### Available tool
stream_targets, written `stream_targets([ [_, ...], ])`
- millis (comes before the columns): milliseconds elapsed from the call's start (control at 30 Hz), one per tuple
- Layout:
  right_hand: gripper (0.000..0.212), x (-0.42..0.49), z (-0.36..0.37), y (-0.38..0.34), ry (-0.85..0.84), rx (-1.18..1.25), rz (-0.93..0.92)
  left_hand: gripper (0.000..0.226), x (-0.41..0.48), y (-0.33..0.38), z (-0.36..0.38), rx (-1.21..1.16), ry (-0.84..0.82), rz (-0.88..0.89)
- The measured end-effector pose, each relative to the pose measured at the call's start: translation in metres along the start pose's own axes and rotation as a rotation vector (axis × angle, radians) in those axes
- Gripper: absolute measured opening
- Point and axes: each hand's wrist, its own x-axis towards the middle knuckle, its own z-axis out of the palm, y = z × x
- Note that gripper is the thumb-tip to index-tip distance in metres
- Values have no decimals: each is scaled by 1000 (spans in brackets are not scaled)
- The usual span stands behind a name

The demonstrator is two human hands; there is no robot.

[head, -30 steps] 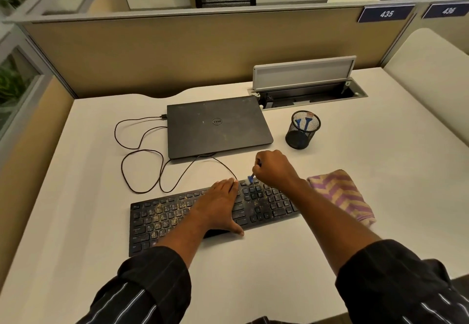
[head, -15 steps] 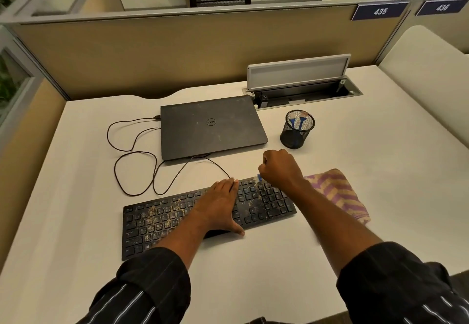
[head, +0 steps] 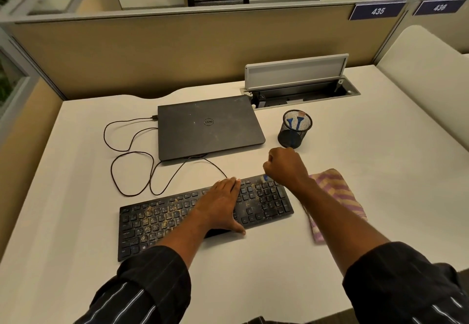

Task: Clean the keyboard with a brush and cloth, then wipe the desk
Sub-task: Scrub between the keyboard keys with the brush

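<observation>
A black keyboard (head: 157, 219) lies on the white desk (head: 253, 273), speckled with yellowish crumbs. My left hand (head: 220, 204) lies flat across its middle, fingers straight, thumb over the front edge. My right hand (head: 285, 167) is curled round a small blue brush (head: 265, 177) whose tip meets the far right edge of the keyboard; most of the brush is hidden in the fist. A purple and cream striped cloth (head: 337, 196) lies on the desk just right of the keyboard, partly under my right forearm.
A closed dark laptop (head: 208, 125) sits behind the keyboard, its black cable (head: 127, 151) looping on the left. A black mesh cup (head: 294, 129) with blue tools stands to the right of the laptop. An open cable hatch (head: 299, 87) and beige partition bound the back.
My right hand with the brush has moved rightwards along the keyboard's far edge, from near my left fingertips to the right end. My left hand stays flat on the keys.
</observation>
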Motion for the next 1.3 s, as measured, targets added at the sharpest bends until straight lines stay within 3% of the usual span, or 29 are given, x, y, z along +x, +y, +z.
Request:
stream_targets([
  [133,19,3,-3,-1,6,139,-62,138,2,3,-2,4,-5,2],
  [233,19,2,0,4,-68,79,-66,138,5,5,-3,8,-7,7],
  [333,21,1,-1,13,-23,39,-14,137,6,7,-3,9,-6,10],
  [467,19,1,-7,19,23,127,-21,136,7,9,-3,7,0,15],
  [600,18,-1,-4,15,-42,172,-79,138,10,11,-3,7,6,18],
  [767,20,-3,0,28,38,68,38,140,11,11,0,3,-3,16],
  [900,18,1,-5,31,105,135,62,139,12,11,1,-1,7,15],
  [1067,20,3,-5,29,34,124,47,136,11,13,0,4,13,12],
  [1300,17,4,-8,38,99,111,149,134,11,14,0,12,22,18],
])
